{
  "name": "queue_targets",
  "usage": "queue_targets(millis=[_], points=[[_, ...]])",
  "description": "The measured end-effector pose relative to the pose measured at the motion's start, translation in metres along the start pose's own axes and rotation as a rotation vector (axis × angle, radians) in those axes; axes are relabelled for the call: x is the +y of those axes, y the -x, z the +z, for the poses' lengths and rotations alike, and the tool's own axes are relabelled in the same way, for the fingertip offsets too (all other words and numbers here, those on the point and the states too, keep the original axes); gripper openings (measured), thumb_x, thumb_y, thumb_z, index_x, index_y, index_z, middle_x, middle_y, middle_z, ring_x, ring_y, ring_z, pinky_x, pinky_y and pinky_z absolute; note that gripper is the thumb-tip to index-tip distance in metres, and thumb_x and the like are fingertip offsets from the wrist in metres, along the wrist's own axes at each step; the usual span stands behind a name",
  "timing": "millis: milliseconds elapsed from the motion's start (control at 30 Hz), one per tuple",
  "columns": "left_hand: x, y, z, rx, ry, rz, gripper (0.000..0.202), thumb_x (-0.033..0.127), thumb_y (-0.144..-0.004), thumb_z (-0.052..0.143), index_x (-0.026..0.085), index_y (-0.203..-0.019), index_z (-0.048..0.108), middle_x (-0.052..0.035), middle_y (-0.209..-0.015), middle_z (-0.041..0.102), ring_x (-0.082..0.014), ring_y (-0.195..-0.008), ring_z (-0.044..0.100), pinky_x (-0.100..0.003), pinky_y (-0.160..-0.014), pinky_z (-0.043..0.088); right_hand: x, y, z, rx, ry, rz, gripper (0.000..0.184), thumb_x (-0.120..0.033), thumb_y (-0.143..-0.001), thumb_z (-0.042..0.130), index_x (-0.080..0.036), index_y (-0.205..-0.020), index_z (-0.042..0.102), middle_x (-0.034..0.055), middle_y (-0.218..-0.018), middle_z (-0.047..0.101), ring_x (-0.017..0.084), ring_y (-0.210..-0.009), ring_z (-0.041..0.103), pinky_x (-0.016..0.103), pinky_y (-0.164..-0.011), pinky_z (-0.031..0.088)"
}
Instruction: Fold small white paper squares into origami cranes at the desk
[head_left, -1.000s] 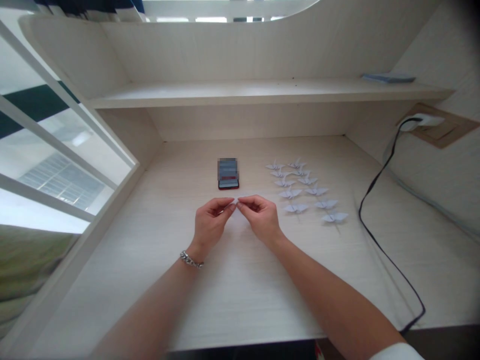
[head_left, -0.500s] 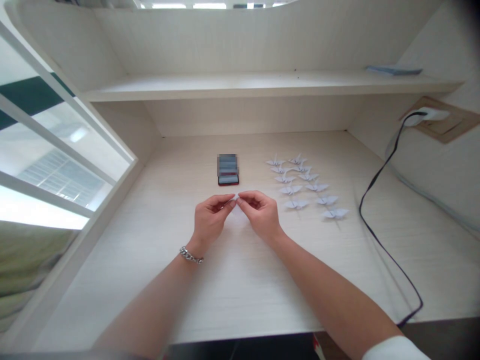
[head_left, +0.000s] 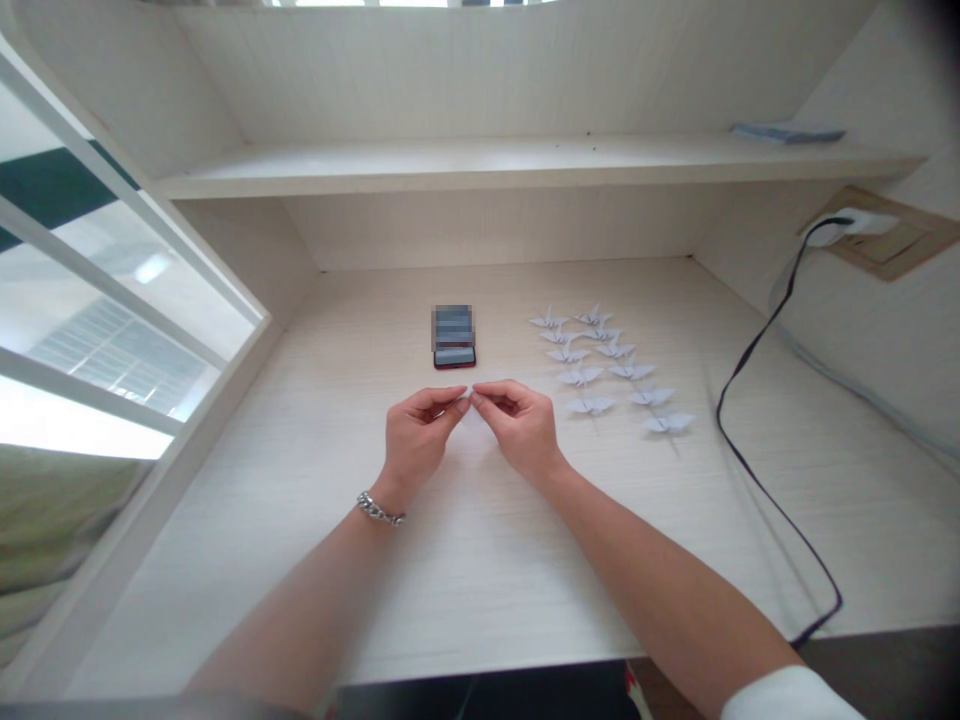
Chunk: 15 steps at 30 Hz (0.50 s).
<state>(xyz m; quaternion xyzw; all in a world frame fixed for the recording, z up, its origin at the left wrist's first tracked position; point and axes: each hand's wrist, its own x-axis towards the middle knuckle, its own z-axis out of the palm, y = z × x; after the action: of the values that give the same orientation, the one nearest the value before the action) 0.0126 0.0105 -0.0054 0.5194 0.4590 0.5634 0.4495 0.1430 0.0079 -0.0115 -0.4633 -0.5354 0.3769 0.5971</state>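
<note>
Pinching a small white paper fold between closed fingers of my left hand and right hand, just above the surface; two rows of origami cranes lie finished at right; this piece appears unfinished, its shape mostly hidden.

The paper cranes look pale lilac, perhaps white, on a cream, wood-grained desk.

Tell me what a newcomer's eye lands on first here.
Rows of small white paper cranes catch the eye first, set out on the desk to the right of the hands. At the middle of the desk, the left hand and right hand meet, their fingers pinching a small piece of white paper. Just beyond them lies a phone.
</note>
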Motion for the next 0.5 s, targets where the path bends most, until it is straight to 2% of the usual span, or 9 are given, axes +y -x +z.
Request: queue_targets(millis=[500], points=[[0.0018,-0.0005,-0.0008,-0.033,-0.056,0.017,0.024,0.027,-0.065,0.071,0.014,-0.085,0.07,-0.0079,-0.086,0.07,-0.0176,-0.078,0.063,-0.029,-0.072,0.051,0.0017,-0.0014,0.0009,-0.001,-0.057,0.059,0.014,-0.028,-0.07,0.065,-0.018,-0.079,0.069,0.004,-0.077,0.069,0.017,-0.069,0.063,0.029,-0.065,0.051]])
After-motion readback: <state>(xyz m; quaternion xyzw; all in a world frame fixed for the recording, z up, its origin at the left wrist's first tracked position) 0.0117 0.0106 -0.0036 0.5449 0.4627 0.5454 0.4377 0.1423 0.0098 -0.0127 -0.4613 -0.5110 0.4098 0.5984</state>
